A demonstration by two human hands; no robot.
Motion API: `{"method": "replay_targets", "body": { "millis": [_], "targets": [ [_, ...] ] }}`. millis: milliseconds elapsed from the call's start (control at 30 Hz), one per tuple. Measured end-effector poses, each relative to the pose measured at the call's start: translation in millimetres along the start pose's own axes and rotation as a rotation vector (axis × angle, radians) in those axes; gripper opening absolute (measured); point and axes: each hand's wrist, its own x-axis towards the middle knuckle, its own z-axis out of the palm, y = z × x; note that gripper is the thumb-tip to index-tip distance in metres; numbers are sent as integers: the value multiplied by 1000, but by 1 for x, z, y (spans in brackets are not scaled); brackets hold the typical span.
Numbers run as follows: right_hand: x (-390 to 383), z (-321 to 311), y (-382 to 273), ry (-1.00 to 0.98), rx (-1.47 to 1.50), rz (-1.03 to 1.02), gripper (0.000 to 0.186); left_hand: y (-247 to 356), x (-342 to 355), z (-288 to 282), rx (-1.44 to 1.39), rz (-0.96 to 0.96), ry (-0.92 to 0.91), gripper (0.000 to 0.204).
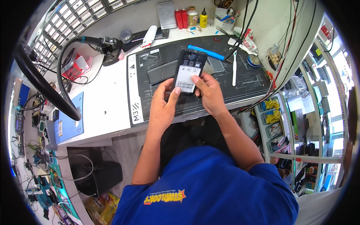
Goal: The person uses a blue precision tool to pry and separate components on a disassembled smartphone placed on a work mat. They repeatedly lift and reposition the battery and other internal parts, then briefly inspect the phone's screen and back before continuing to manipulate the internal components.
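Observation:
An opened smartphone (185, 80) with its back off is held up over the work mat by both hands. Its white battery label faces me, and the black frame and inner board show at the upper end. My left hand (164, 105) grips the lower left edge, thumb on the label's corner. From the other side, my right hand (211, 93) holds the right edge, its thumb lying on the label. Behind the phone, a dark flat phone panel (159, 73) lies on the black mat (240, 92), partly covered. A blue stick-shaped tool (206, 52) rests just beyond the phone's top.
A white slim tool (234, 69) and a round tin (253, 60) lie to the right. Bottles (192, 17) and a tool holder (225, 23) stand along the back. Cables (287, 71) hang at right. A thick black flexible arm (45, 82) arches over the left, near a blue pad (72, 116).

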Motion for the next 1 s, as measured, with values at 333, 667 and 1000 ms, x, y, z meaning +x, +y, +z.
{"method": "replay_targets", "body": {
  "millis": [333, 667, 1000],
  "targets": [
    [-5, -3, 1, -87, 18, -98, 41, 7, 14, -12, -159, 53, 0, 29],
    [-5, 3, -13, -3, -210, -83, 40, -4, -11, -71, -527, -128, 140, 35],
    [49, -35, -46, 174, -1588, -189, 76, -13, 2, -27, -761, 20, 33, 62]
  ]
}}
